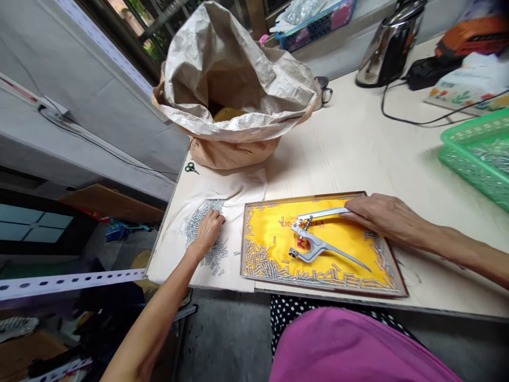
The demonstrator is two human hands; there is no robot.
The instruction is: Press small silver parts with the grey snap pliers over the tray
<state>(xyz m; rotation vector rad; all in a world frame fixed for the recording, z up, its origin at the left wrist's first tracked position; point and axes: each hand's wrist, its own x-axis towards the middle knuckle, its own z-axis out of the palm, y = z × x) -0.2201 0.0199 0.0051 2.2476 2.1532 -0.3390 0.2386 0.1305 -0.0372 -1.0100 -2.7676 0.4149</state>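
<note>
In the head view my left hand [210, 231] rests on a pile of small silvery metal pins [198, 215] on a white cloth. Its fingers are curled together, and whatever they may hold is hidden. My right hand [376, 212] grips the upper handle of hand press pliers [314, 249] with a spring. The pliers' handles are spread apart, above a shallow tray [397, 289] with a yellow bottom. Many loose pins [270, 268] lie in this tray, mostly along its left side and near edge.
Behind the cloth stands a large open woven sack [234, 151]. Green-handled scissors [191, 168] lie at the table's left edge. To the right are a green basket [469, 164] of metal pieces, a kettle [387, 53] and a black cord [421, 123]. A blue basket [318, 26] sits at the back.
</note>
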